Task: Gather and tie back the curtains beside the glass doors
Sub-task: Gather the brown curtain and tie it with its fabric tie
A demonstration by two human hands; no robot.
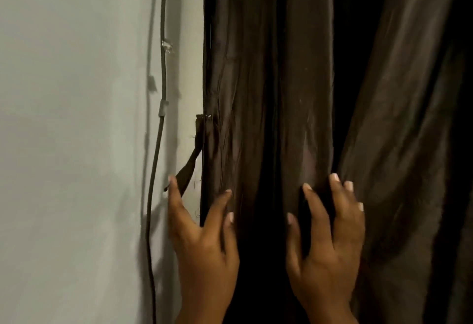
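Left hand [204,241] spread, fingertip touching tie-back strap [190,162] at curtain [256,93] edge. Right hand [325,241] fingers curled into a fold beside it. Soft, light, probably slippery; bunch folds between hands, then wrap strap.

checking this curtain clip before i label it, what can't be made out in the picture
Head view only:
- Glass doors: hidden behind the dark curtain.
- Tie-back strap: its lower end is covered by the left hand.
- Cable: both ends are cut off by the frame.
- Folds by the right hand: lost in shadow.
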